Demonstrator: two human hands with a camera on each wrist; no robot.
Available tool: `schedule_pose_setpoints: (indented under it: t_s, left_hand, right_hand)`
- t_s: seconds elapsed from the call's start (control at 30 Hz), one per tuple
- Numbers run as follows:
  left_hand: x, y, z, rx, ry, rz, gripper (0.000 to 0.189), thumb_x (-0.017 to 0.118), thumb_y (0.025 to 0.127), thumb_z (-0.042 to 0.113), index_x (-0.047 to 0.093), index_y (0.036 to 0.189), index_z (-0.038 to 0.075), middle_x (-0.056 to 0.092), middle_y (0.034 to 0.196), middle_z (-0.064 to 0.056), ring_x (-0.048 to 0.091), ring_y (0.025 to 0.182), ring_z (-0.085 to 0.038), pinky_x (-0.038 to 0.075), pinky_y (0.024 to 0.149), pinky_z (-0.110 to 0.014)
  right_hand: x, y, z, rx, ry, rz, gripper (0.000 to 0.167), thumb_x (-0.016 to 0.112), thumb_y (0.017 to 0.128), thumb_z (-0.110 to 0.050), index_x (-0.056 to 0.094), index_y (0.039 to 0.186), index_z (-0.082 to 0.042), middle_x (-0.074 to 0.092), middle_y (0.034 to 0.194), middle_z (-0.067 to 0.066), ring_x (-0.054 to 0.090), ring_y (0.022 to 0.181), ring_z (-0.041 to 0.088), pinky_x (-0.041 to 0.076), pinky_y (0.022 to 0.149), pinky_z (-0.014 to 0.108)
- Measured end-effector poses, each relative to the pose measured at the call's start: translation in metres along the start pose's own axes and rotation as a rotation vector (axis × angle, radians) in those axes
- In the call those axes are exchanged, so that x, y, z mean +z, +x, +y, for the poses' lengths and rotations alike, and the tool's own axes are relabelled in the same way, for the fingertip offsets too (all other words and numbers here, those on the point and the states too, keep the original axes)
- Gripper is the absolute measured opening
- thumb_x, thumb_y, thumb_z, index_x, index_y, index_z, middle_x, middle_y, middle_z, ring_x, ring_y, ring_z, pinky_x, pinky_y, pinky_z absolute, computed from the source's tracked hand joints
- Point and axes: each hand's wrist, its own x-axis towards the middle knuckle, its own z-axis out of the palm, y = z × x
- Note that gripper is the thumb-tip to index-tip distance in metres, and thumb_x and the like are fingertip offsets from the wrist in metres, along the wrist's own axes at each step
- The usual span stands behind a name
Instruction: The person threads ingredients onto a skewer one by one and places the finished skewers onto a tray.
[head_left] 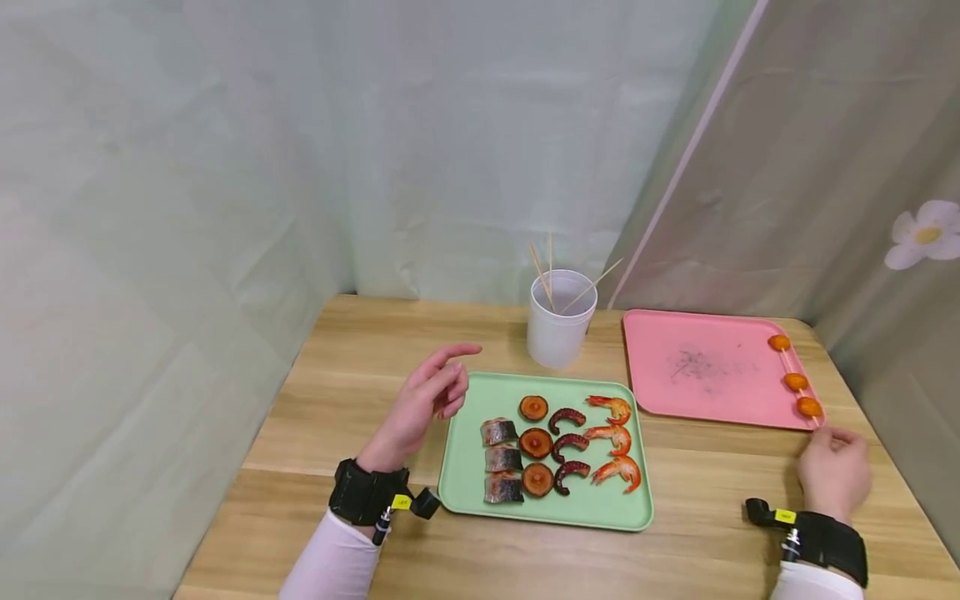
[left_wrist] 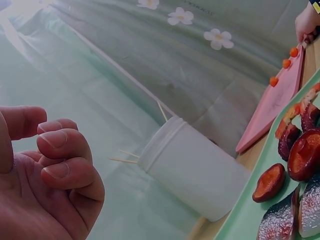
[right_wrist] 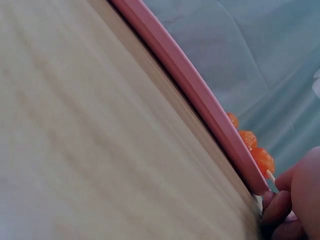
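At the pink tray's near right corner, my right hand (head_left: 834, 472) pinches the bare end of a wooden skewer. Three orange, rounded pieces are threaded on this skewer (head_left: 796, 382), which lies along the right side of the pink tray (head_left: 705, 404). In the right wrist view the stick meets the thumb and fingertips just past the tray's rim (right_wrist: 200, 90). My left hand (head_left: 427, 396) hovers by the left edge of the green tray (head_left: 480, 508), index finger stretched out, the other fingers loosely curled. Nothing is between them.
On the green tray sit fish pieces (head_left: 503, 459), mushroom caps (head_left: 536, 443), curled octopus tentacles (head_left: 571, 445) and shrimp (head_left: 617, 472), in columns of three. A white bucket (head_left: 553, 333) with several thin skewers stands behind it. Curtains hang beyond the wooden table (head_left: 330, 358).
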Motion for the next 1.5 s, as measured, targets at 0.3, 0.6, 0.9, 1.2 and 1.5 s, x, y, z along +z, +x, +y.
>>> schedule_pose_setpoints:
  t_s: [0.3,0.6,0.9,1.2,1.5]
  left_hand:
    - [0.0,-0.002,-0.006,-0.03,0.026,0.002,0.042,0.046,0.117,0.028,0.049,0.149,0.001,0.041,0.077,0.0,0.04,0.057,-0.011,0.029,0.054,-0.028]
    - [-0.002,0.0,-0.004,-0.029,0.024,0.048,0.047,0.045,0.116,0.029,0.046,0.152,-0.002,0.042,0.076,0.001,0.04,0.057,-0.01,0.033,0.054,-0.022]
    - [-0.004,-0.005,0.001,-0.018,0.016,0.07,0.046,0.046,0.116,0.029,0.048,0.151,0.0,0.042,0.077,0.001,0.04,0.057,-0.01,0.029,0.054,-0.025]
    - [0.002,0.002,0.004,-0.051,0.071,0.091,0.039,0.045,0.116,0.025,0.054,0.15,0.006,0.04,0.076,-0.001,0.039,0.058,-0.012,0.032,0.055,-0.024]
    - [0.015,0.047,0.024,-0.033,0.153,0.08,0.035,0.048,0.114,0.019,0.059,0.144,0.004,0.038,0.074,0.0,0.034,0.056,-0.011,0.029,0.053,-0.022]
  right_hand:
    - [-0.003,-0.012,0.002,-0.057,-0.085,0.04,0.054,0.039,0.11,-0.025,0.042,0.146,0.015,0.037,0.136,0.041,0.035,0.133,0.057,0.033,0.102,0.063]
    - [-0.01,-0.01,-0.007,-0.137,-0.181,-0.045,0.053,0.032,0.109,-0.021,0.041,0.144,0.018,0.031,0.14,0.046,0.026,0.137,0.065,0.027,0.109,0.069]
    - [-0.019,-0.026,-0.028,-0.231,0.049,0.177,0.048,0.03,0.109,-0.019,0.055,0.133,0.015,0.037,0.153,0.039,0.021,0.152,0.05,0.012,0.125,0.058]
    - [-0.004,-0.052,-0.074,-0.265,0.161,0.019,0.046,0.04,0.114,-0.033,0.06,0.141,-0.003,0.058,0.139,0.019,0.05,0.115,0.028,0.034,0.079,0.029]
    - [0.043,-0.082,-0.142,-0.574,0.265,-0.506,0.05,0.041,0.117,-0.034,0.049,0.15,0.003,0.055,0.146,0.022,0.054,0.125,0.018,0.05,0.093,0.018]
